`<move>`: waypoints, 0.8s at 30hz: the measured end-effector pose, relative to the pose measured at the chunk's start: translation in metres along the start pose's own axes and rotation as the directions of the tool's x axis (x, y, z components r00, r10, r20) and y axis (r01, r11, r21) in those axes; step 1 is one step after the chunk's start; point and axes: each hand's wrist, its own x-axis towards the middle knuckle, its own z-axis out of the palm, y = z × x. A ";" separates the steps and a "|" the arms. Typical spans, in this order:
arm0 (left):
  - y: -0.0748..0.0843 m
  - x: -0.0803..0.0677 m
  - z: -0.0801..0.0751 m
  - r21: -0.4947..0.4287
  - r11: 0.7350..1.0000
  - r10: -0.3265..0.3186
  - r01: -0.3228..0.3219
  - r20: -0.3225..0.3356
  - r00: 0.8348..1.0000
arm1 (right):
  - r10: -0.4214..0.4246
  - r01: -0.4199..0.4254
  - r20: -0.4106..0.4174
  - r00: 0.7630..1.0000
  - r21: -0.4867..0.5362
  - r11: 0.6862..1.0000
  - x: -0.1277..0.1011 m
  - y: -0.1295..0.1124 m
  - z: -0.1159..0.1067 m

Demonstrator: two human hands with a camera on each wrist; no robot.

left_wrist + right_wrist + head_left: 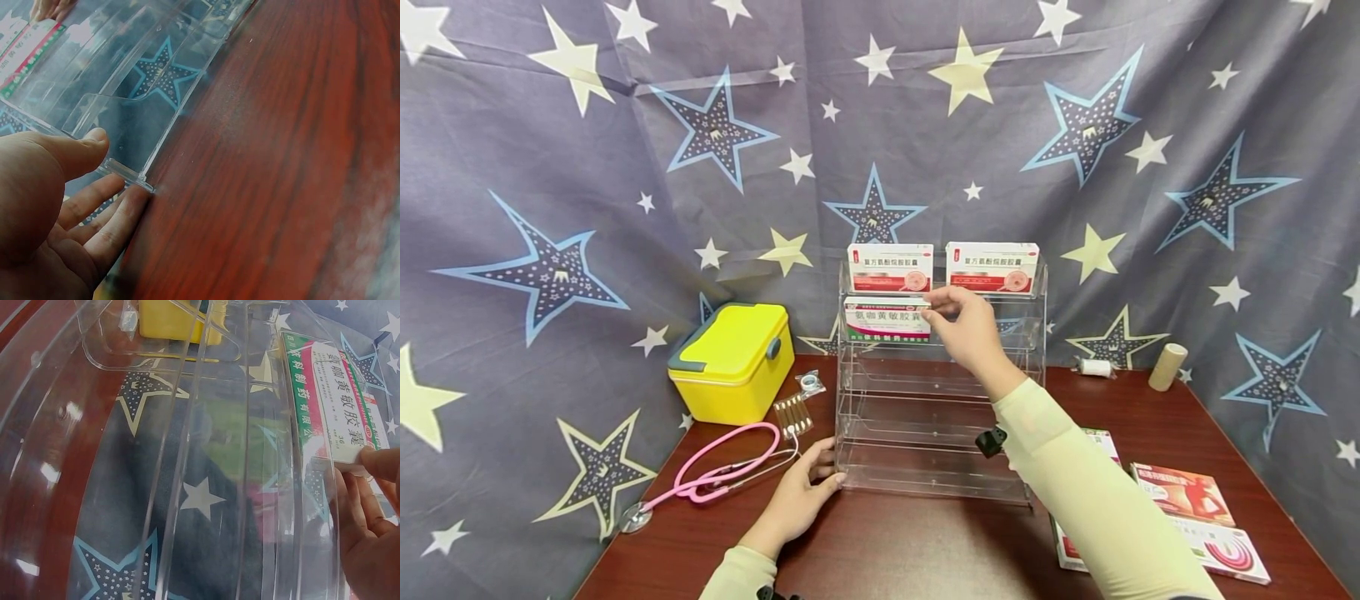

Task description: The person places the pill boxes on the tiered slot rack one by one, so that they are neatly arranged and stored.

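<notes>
A clear tiered display rack stands on the table. My right hand pinches the right end of a white, green and magenta medicine box, which sits at the left of the second tier from the top. In the right wrist view, thumb and fingers meet at that end of the box. My left hand holds the rack's lower left corner, the thumb on one side and fingers behind the edge. Two red-and-white medicine boxes, one left and one right, stand on the top tier.
Several medicine boxes lie on the right of the table, partly behind my right sleeve. A yellow case, pink stethoscope, cotton swabs and a tape roll are at left. Bandage rolls stand at back right.
</notes>
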 end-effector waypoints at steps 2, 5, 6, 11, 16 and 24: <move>0.000 0.000 0.001 0.001 1.000 0.001 -0.001 0.001 1.000 | 0.003 -0.003 0.002 1.000 -0.003 1.000 0.000 0.000 -0.001; -0.001 0.000 0.001 0.006 1.000 0.002 -0.002 0.002 1.000 | 0.007 -0.007 0.009 1.000 -0.007 1.000 -0.002 0.000 -0.005; -0.002 0.001 0.001 0.006 1.000 0.003 -0.003 0.002 1.000 | 0.005 -0.005 0.009 1.000 -0.006 1.000 -0.003 -0.001 -0.007; -0.001 0.001 0.002 0.011 1.000 0.008 -0.008 -0.001 1.000 | -0.064 0.064 -0.046 0.997 -0.009 0.998 -0.012 -0.007 -0.033; 0.001 0.001 0.002 0.019 1.000 0.009 -0.009 -0.006 1.000 | -0.143 0.151 -0.172 0.975 0.031 0.988 -0.035 -0.006 -0.087; -0.001 0.000 0.001 0.020 1.000 0.016 -0.016 -0.010 1.000 | -0.052 0.046 -0.274 0.960 -0.027 0.999 -0.082 0.053 -0.172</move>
